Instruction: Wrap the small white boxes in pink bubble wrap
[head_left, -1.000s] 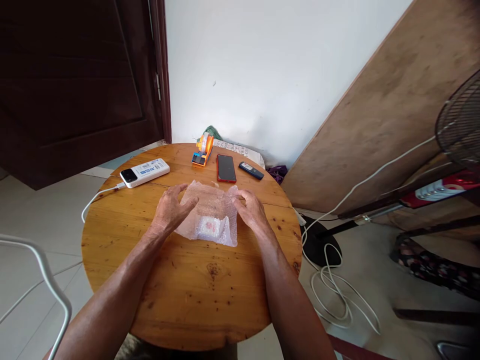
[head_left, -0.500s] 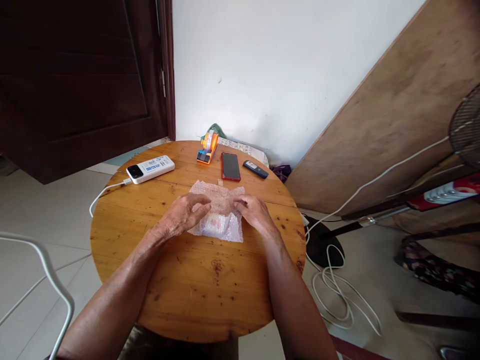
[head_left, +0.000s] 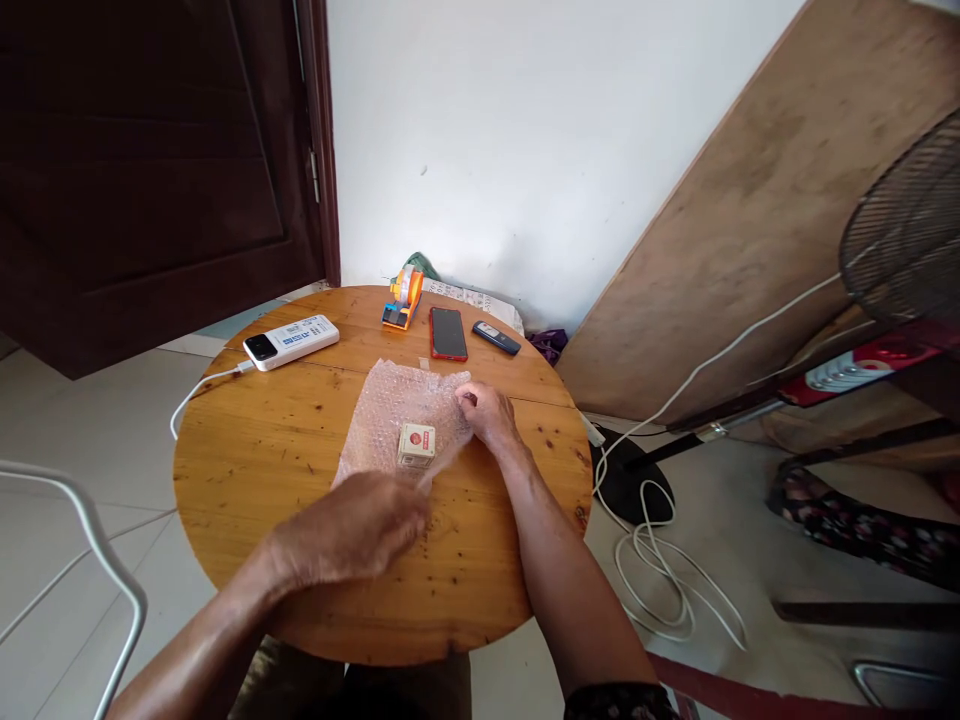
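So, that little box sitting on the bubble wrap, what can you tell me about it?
The small box is a squat carton that looks like cardboard, cream with a round red mark on top, its print too small to read. It looks closed and stands uncovered on the bubble wrap spread on the round wooden table. Neither hand seems to touch it: the right hand pinches the wrap's edge beside it, the left hand is blurred just in front.

small box (head_left: 416,445), upright on bubble wrap (head_left: 390,410)
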